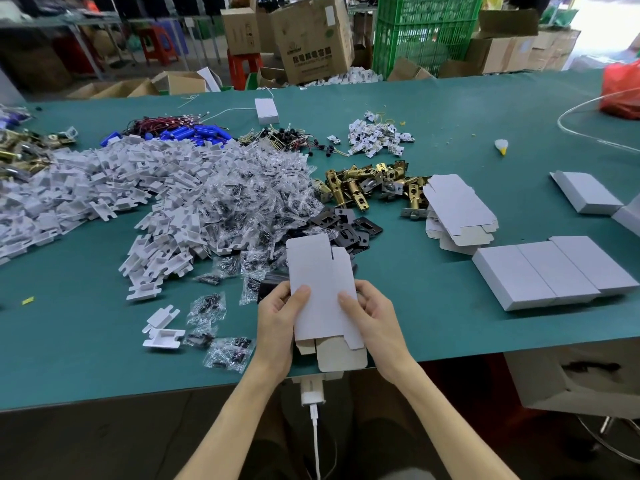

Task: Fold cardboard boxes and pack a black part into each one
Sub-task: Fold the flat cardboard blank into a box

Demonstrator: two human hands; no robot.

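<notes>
I hold a flat white cardboard box blank [320,289] upright over the table's front edge, flaps loose at both ends. My left hand [277,317] grips its left side, thumb on the front face. My right hand [372,318] grips its right side the same way. Black metal plates [349,225] lie in a small heap just behind the blank. A stack of flat box blanks [457,209] sits to the right. Three folded white boxes [554,271] stand side by side at the right front.
On the green table [450,306], a big pile of white plastic inserts [104,188] and bagged black screws [242,202] fills the left. Brass latch parts [367,183] lie mid-table. More white boxes [588,192] sit at far right. A white charger cable [313,410] hangs below the edge.
</notes>
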